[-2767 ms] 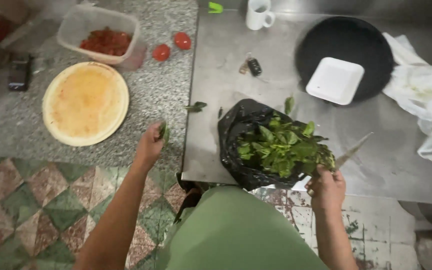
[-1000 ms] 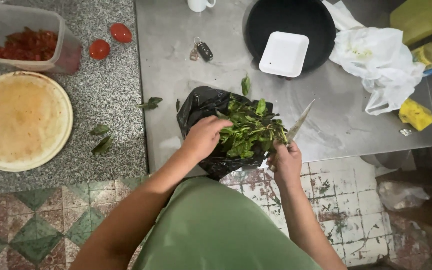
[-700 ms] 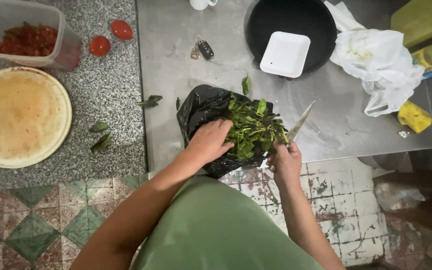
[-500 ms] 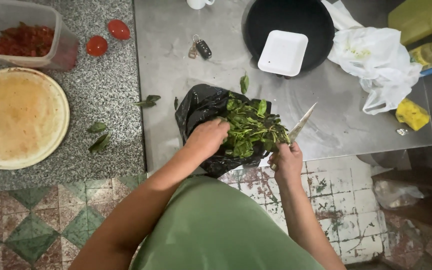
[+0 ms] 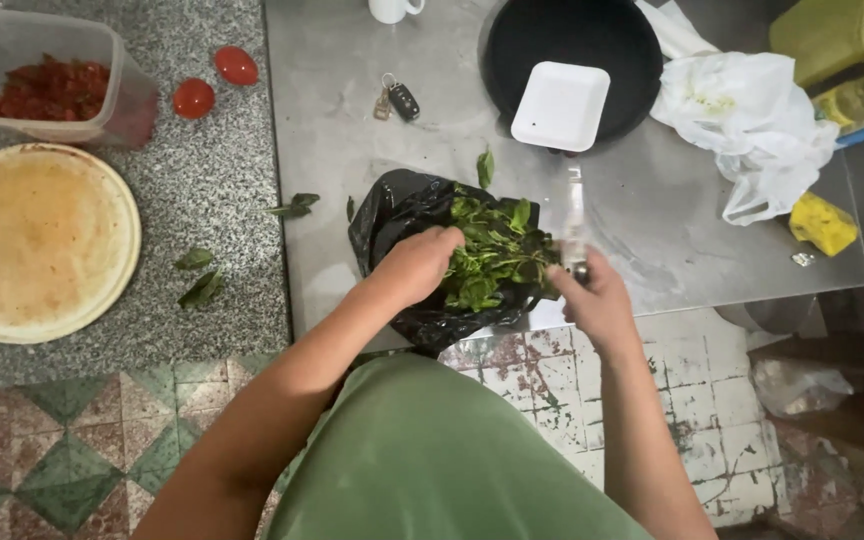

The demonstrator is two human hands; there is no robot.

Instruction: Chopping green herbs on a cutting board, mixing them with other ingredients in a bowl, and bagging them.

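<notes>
A black plastic bag (image 5: 402,215) full of green leafy herbs (image 5: 497,255) lies at the front edge of the steel counter (image 5: 352,130). My left hand (image 5: 417,262) reaches into the bag and closes on a bunch of the herbs. My right hand (image 5: 597,298) sits at the bag's right side, gripping the handle of a knife (image 5: 575,215) whose blade points away from me, up over the counter.
Loose leaves (image 5: 202,285) lie on the granite counter beside a round wooden board (image 5: 37,240), two tomatoes (image 5: 194,98) and a tub of chopped tomato (image 5: 47,85). Behind the bag are keys (image 5: 397,98), a black pan (image 5: 572,45) with a white tray (image 5: 560,105), a white bag (image 5: 742,110) and a yellow sponge (image 5: 822,222).
My left hand went from the granite counter into the bag and now clutches herbs. The knife blade has swung from slanting right to pointing straight away.
</notes>
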